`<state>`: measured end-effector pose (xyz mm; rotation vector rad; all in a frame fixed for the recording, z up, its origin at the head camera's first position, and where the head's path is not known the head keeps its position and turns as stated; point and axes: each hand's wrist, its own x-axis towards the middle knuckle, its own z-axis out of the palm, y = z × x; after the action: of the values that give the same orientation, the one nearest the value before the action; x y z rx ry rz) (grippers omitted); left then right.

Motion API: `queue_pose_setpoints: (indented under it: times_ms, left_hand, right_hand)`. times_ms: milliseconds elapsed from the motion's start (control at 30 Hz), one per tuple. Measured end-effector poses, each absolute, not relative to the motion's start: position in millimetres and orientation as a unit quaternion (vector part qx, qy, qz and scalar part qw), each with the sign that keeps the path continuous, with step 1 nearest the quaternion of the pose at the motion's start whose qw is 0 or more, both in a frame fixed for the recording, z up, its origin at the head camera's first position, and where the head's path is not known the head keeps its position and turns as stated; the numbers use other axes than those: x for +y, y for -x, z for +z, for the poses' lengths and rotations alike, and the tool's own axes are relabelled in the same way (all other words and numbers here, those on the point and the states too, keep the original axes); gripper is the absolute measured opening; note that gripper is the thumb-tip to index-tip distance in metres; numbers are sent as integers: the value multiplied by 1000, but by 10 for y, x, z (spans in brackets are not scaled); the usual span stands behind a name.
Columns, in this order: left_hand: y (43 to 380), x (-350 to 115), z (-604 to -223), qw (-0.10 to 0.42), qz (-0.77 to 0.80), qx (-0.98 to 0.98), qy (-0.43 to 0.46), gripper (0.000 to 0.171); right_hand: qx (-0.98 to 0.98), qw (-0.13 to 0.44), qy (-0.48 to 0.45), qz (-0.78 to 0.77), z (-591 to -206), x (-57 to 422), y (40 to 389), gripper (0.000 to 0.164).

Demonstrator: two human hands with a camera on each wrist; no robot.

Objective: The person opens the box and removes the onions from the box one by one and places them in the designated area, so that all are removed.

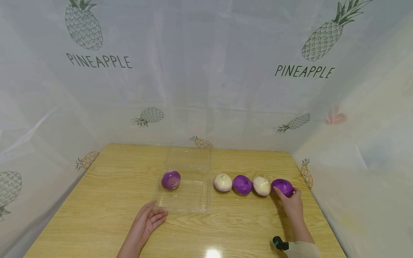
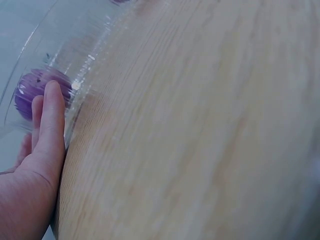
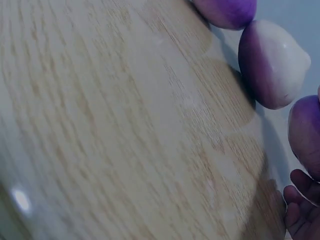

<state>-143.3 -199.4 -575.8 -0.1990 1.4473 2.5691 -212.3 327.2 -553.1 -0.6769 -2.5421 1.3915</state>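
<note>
My right hand (image 1: 292, 202) grips the purple turnip (image 1: 282, 187) at the right end of a row, thumb on its near left side and fingers round its right. To its left sit a whitish turnip (image 1: 261, 186), a purple turnip (image 1: 242, 185) and another whitish turnip (image 1: 223, 182). In the right wrist view, the neighbouring turnip (image 3: 272, 65) is purple on one side and white on the other. A clear plastic clamshell box (image 1: 193, 209) lies open, with a purple turnip (image 1: 171, 180) in its left part. My left hand (image 1: 146, 222) is at the box's front left corner, fingers extended.
The wooden table (image 1: 96, 200) ends at a pale pineapple-print sheet (image 1: 206, 89) behind and at both sides. The transparent box lid (image 1: 189, 157) lies folded back toward the sheet. A dark band (image 1: 280, 243) is on the right wrist.
</note>
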Motion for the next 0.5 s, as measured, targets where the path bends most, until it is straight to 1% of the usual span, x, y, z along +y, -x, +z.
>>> queue_pose_setpoints:
  times_ms: [167,500]
  left_hand:
    - [1434,-1991,-5754,92,864,489,71,53]
    - [1430,-1991,-5756,89,863,492,76,54]
  right_hand:
    - [-860,75,223,453,-5548,3289,2152,107]
    - [-879,80,228,411,-5568,3299,2221,107]
